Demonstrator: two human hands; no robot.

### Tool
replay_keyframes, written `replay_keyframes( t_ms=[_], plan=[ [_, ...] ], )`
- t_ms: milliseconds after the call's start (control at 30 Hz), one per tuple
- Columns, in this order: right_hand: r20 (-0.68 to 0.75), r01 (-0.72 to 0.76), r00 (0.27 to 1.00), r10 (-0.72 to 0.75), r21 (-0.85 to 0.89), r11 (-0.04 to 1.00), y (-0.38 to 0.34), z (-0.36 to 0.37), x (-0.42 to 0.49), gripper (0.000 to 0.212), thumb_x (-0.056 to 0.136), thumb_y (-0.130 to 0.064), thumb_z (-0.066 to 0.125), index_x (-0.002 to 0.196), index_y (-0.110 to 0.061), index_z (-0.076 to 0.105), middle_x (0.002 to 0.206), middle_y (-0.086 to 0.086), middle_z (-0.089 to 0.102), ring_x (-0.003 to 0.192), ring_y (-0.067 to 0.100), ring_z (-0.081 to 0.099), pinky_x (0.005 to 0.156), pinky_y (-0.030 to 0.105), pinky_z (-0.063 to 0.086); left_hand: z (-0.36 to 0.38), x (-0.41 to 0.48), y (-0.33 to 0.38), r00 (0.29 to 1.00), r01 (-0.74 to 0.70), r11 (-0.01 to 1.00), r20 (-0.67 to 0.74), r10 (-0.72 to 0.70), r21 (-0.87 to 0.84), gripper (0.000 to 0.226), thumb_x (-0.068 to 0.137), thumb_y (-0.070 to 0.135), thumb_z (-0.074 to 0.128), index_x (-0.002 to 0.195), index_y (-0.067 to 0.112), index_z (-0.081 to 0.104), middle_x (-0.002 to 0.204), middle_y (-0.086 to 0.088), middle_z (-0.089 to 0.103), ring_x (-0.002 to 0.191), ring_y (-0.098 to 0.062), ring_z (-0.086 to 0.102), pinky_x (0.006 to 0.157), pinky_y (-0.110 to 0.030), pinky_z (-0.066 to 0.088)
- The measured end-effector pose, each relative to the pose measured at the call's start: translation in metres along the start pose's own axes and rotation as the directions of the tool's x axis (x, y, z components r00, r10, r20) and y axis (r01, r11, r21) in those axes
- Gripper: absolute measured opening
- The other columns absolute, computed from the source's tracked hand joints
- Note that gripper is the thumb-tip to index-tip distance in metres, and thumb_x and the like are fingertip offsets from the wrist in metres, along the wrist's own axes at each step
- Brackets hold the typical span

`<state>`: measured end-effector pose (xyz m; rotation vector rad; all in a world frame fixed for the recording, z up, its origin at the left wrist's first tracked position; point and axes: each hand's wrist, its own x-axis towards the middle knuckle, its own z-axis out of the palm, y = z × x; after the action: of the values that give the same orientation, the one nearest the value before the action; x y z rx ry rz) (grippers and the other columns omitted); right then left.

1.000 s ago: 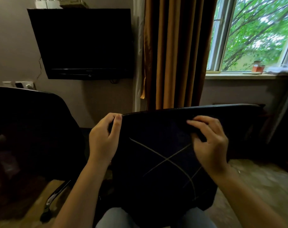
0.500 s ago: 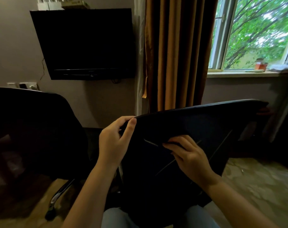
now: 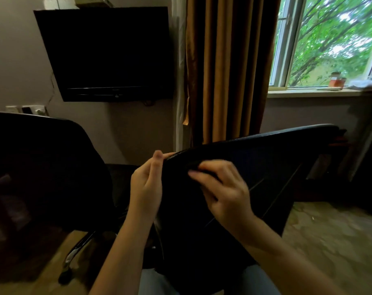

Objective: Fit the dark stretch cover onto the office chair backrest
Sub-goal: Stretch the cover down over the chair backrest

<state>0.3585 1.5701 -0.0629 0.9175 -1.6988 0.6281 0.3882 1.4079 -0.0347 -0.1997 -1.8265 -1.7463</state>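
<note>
— What is different about the right hand?
— A second ago it sat toward the right of the cover's top edge. Now it is over at the left, just beside the left hand, with its fingers curled on the fabric near that corner.
— And the cover itself?
— Its top edge was about level. Now it slopes up toward the far right, and the pale lines on it lie further right.
</note>
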Motion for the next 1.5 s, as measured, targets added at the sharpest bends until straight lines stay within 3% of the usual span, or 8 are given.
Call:
replay_keyframes(
  t_ms=[100, 200, 467, 700, 933, 1200, 1367, 1500],
  plan=[
    [0.167, 0.068, 0.984, -0.065, -0.014, 0.998, 0.013, 0.014, -0.045, 0.020, 0.097, -0.013, 0.054, 0.104, -0.010, 0.073, 0.109, 0.004, 0.063, 0.102, 0.019, 0.059, 0.084, 0.029, 0.053, 0.000, 0.001, 0.002, 1.000, 0.017, 1.000, -0.010, -0.017, -0.003, 0.041, 0.089, 0.047, 0.038, 0.092, 0.024, 0.071, 0.084, -0.012, 0.071, 0.078, -0.022, 0.069, 0.068, -0.028, 0.052],
    [0.222, 0.030, 0.975, -0.021, -0.041, 0.999, 0.029, 0.009, -0.066, 0.022, 0.089, -0.001, 0.060, 0.104, -0.010, 0.073, 0.107, 0.004, 0.064, 0.101, 0.019, 0.059, 0.080, 0.031, 0.053, 0.001, 0.000, 0.001, 1.000, -0.008, 1.000, 0.026, 0.008, -0.005, 0.039, 0.090, 0.047, 0.037, 0.090, 0.027, 0.071, 0.085, -0.023, 0.066, 0.080, -0.036, 0.064, 0.065, -0.031, 0.050],
    [-0.131, -0.081, 0.988, 0.080, -0.002, 0.997, 0.007, -0.021, 0.022, 0.022, 0.091, -0.012, 0.061, 0.109, -0.003, 0.069, 0.111, 0.009, 0.057, 0.106, 0.020, 0.054, 0.097, 0.025, 0.044, 0.000, 0.000, -0.007, 0.995, 0.099, 0.985, 0.034, -0.095, -0.139, 0.051, 0.102, 0.037, 0.024, 0.101, 0.015, 0.069, 0.092, -0.001, 0.074, 0.089, -0.012, 0.070, 0.068, -0.016, 0.052],
    [-0.006, 0.032, 0.999, -0.032, -0.003, 0.999, -0.019, 0.021, 0.011, 0.024, 0.092, -0.013, 0.061, 0.116, -0.010, 0.068, 0.118, 0.004, 0.054, 0.108, 0.020, 0.054, 0.098, 0.026, 0.044, -0.009, 0.003, -0.008, 0.954, 0.301, 0.905, 0.100, -0.284, -0.301, 0.061, 0.100, 0.046, 0.018, 0.101, 0.013, 0.069, 0.094, -0.004, 0.074, 0.088, -0.013, 0.070, 0.069, -0.023, 0.054],
    [0.320, 0.184, 0.933, -0.164, -0.032, 0.982, 0.002, 0.022, -0.048, 0.025, 0.093, -0.014, 0.053, 0.110, -0.015, 0.071, 0.120, -0.002, 0.054, 0.111, 0.017, 0.054, 0.082, 0.032, 0.054, -0.007, -0.006, -0.002, 0.980, 0.191, 0.961, 0.101, -0.174, -0.201, 0.038, 0.096, 0.039, 0.036, 0.102, 0.021, 0.069, 0.096, 0.005, 0.074, 0.092, -0.006, 0.069, 0.068, -0.013, 0.051],
    [-0.067, -0.104, 0.993, 0.102, -0.020, 0.994, -0.004, -0.008, 0.010, 0.023, 0.085, -0.005, 0.065, 0.107, -0.004, 0.071, 0.109, 0.013, 0.062, 0.105, 0.021, 0.054, 0.096, 0.024, 0.044, -0.004, -0.006, -0.007, 0.986, 0.156, 0.960, 0.100, -0.135, -0.234, 0.042, 0.086, 0.044, 0.041, 0.106, 0.017, 0.068, 0.099, 0.000, 0.074, 0.091, -0.011, 0.069, 0.066, -0.016, 0.052],
    [-0.061, 0.001, 0.998, -0.003, -0.039, 0.999, -0.027, 0.025, 0.009, 0.024, 0.092, -0.013, 0.061, 0.114, -0.008, 0.069, 0.116, 0.005, 0.057, 0.105, 0.018, 0.052, 0.098, 0.023, 0.043, -0.008, -0.002, -0.009, 0.957, 0.287, 0.887, 0.152, -0.248, -0.361, 0.058, 0.099, 0.045, 0.018, 0.107, 0.011, 0.065, 0.098, -0.003, 0.074, 0.091, -0.011, 0.069, 0.069, -0.017, 0.053],
    [0.106, 0.182, 0.979, -0.174, -0.067, 0.981, -0.020, 0.054, -0.034, 0.020, 0.092, -0.012, 0.062, 0.110, -0.013, 0.071, 0.115, 0.003, 0.063, 0.105, 0.018, 0.055, 0.085, 0.029, 0.051, -0.013, -0.002, -0.008, 0.960, 0.271, 0.909, 0.153, -0.233, -0.316, 0.061, 0.101, 0.044, 0.014, 0.110, 0.014, 0.066, 0.105, -0.003, 0.073, 0.102, -0.013, 0.067, 0.074, -0.016, 0.052]
  ],
)
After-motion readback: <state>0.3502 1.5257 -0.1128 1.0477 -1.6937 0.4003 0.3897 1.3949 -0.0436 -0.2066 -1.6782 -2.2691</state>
